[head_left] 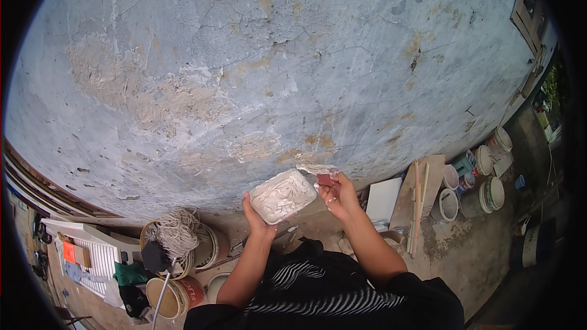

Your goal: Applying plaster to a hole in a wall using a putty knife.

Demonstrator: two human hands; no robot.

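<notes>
My left hand [259,222] grips a shallow rectangular tub [264,215] by its side, fingers around its underside. Off-white putty [284,195] fills it, its surface rough and smeared. Just right of the tub, my right hand [341,198] is closed on the reddish part of a putty knife [328,179]. Putty coats the knife's blade, which points left above the tub's far right corner. Smears of putty also show on my right fingers. Beyond both hands stands a cracked, pale blue wall [367,73], with a broad beige putty patch [147,95] at left and a smaller putty patch [257,145] nearer the tub.
Tangled pale rope [178,232] is heaped on a bucket at lower left, near an orange-red bucket [194,291]. Boards [417,192] and poles lean on the wall at right. Several buckets, including a white bucket [448,205], stand beyond them. A wooden frame [527,12] edges the upper right.
</notes>
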